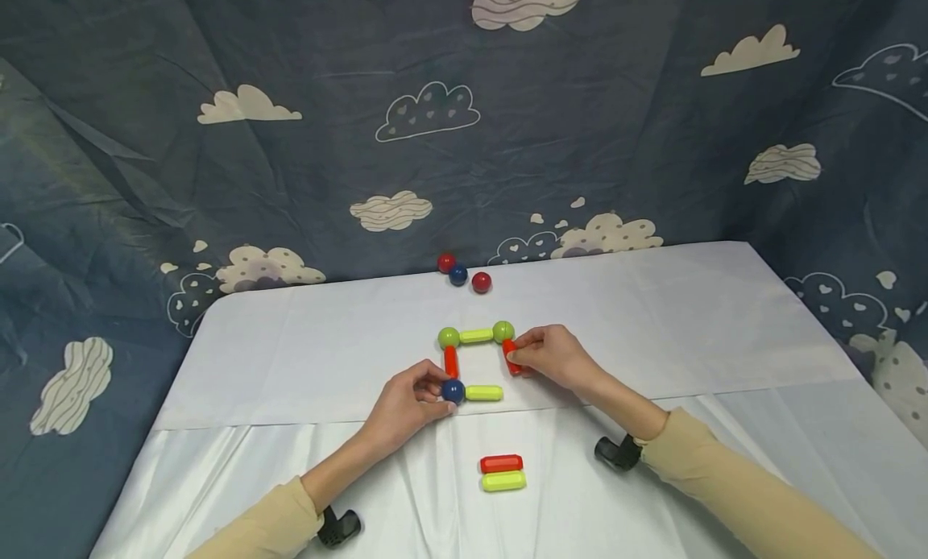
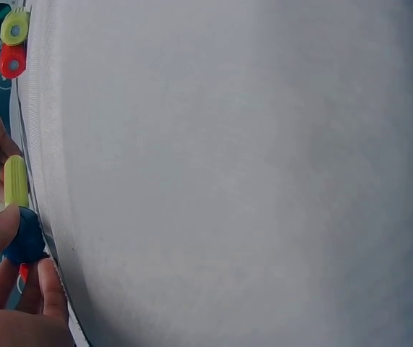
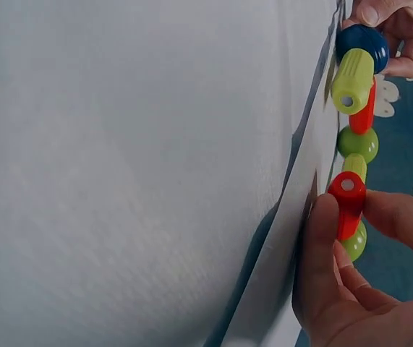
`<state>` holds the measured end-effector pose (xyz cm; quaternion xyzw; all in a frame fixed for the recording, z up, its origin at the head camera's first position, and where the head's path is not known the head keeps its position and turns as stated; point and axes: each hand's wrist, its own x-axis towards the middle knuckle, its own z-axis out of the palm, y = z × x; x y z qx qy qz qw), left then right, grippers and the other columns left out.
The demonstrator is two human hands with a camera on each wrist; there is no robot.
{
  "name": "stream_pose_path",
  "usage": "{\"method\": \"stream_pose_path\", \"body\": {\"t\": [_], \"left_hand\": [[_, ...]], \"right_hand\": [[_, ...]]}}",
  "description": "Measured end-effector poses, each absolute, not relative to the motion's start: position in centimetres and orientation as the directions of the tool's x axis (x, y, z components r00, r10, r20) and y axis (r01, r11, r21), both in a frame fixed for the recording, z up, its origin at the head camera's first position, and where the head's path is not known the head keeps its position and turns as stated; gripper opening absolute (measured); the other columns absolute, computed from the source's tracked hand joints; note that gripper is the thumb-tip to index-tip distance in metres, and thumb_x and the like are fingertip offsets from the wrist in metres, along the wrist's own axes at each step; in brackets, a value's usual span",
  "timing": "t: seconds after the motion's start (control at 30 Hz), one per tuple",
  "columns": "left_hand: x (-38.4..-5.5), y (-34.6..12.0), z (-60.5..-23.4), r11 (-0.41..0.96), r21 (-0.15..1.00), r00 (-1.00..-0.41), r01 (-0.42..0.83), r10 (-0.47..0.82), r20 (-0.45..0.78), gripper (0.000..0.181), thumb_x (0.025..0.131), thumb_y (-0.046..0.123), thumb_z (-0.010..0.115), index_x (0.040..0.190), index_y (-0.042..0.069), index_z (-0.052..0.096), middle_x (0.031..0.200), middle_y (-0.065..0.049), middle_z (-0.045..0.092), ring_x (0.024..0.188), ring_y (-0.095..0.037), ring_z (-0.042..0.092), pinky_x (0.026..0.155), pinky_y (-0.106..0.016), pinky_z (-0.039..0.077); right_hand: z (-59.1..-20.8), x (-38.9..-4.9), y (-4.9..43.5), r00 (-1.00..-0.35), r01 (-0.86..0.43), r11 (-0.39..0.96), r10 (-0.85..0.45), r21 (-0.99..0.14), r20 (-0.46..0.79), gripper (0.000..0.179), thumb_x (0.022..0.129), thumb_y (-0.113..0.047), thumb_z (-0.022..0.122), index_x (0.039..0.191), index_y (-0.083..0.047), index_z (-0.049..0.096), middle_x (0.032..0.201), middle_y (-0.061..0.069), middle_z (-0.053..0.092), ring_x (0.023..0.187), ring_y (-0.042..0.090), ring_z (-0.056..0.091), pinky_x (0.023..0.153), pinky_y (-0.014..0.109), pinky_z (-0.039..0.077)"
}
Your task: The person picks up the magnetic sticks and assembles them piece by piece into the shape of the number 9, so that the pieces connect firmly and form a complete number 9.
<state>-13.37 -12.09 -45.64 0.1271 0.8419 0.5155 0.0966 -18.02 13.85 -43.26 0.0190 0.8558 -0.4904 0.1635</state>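
Ball-and-rod frame [image 1: 473,336] is lying on white cloth [image 1: 326,349], between two hands.
Left hand [image 1: 409,402] is pinching a glossy blue ball [image 1: 453,391], ribbed yellow-green rod [image 1: 484,393] projecting rightward; right hand [image 1: 554,356] is pinching a faceted red rod [image 3: 348,210], pale disc [image 3: 347,185] showing at its near end, green ball [image 1: 503,331] touching its far end.

left hand [image 2: 11,318] cut off at the left wrist view's corner, its thumb partly hiding a blue ball [image 2: 28,238], red stick [image 1: 508,347] partly covered by the right hand [image 1: 558,356] in the head view, right sleeve [image 1: 747,478] and counter [image 1: 573,519] cropped below
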Motion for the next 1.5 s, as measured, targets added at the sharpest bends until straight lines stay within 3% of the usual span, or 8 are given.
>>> {"method": "stream_pose_path", "body": {"t": [0.47, 0.63, 0.87, 1.13, 1.5], "left_hand": [[-13.2, -12.0, -45.7, 0.435, 0.896, -0.952, 0.094, 0.303, -0.047, 0.030, 0.081, 0.008, 0.081, 0.106, 0.012, 0.065, 0.091, -0.002, 0.060, 0.080, -0.017, 0.058, 0.072, -0.024, 0.051], [-13.3, -11.9, -45.7, 0.435, 0.896, -0.951, 0.094, 0.305, -0.048, 0.030, 0.081, 0.008, 0.080, 0.107, 0.012, 0.065, 0.091, -0.003, 0.060, 0.080, -0.017, 0.057, 0.071, -0.024, 0.051], [-13.3, -12.0, -45.8, 0.429, 0.898, -0.950, 0.097, 0.309, -0.045, 0.031, 0.081, 0.008, 0.081, 0.107, 0.012, 0.066, 0.091, -0.002, 0.060, 0.080, -0.016, 0.058, 0.072, -0.024, 0.051], [-13.4, -11.9, -45.7, 0.429, 0.898, -0.948, 0.101, 0.315, -0.044, 0.031, 0.081, 0.009, 0.081, 0.107, 0.013, 0.066, 0.091, -0.002, 0.061, 0.080, -0.016, 0.058, 0.072, -0.025, 0.051], [-13.5, -12.2, -45.7, 0.429, 0.898, -0.950, 0.093, 0.309, -0.049, 0.031, 0.081, 0.010, 0.081, 0.108, 0.013, 0.066, 0.091, -0.002, 0.060, 0.081, -0.016, 0.058, 0.072, -0.025, 0.051]], "right_hand": [[-43.5, -18.4, 13.9, -0.959, 0.110, 0.587, -0.150, -0.802, -0.242, 0.026, 0.090, -0.014, 0.069, 0.112, 0.000, 0.066, 0.086, 0.005, 0.068, 0.072, 0.017, 0.062, 0.067, 0.029, 0.053], [-42.3, -20.1, 14.5, -0.976, -0.024, 0.640, -0.180, -0.768, -0.120, 0.026, 0.092, -0.015, 0.066, 0.113, 0.000, 0.067, 0.090, 0.007, 0.067, 0.073, 0.020, 0.063, 0.064, 0.031, 0.052], [-41.7, -26.0, 14.2, -0.950, -0.260, 0.652, -0.306, -0.713, 0.066, 0.025, 0.092, -0.010, 0.065, 0.115, 0.000, 0.067, 0.102, 0.009, 0.068, 0.090, 0.023, 0.061, 0.076, 0.037, 0.050], [-42.9, -30.6, 12.9, -0.918, -0.307, 0.656, -0.394, -0.689, 0.034, 0.041, 0.090, -0.016, 0.070, 0.129, -0.008, 0.061, 0.129, 0.009, 0.059, 0.115, 0.028, 0.055, 0.094, 0.045, 0.047], [-43.6, -31.4, 11.9, -0.929, -0.251, 0.684, -0.368, -0.685, -0.028, 0.040, 0.089, -0.014, 0.073, 0.127, -0.009, 0.062, 0.110, 0.009, 0.062, 0.097, 0.025, 0.055, 0.084, 0.036, 0.049]]}}
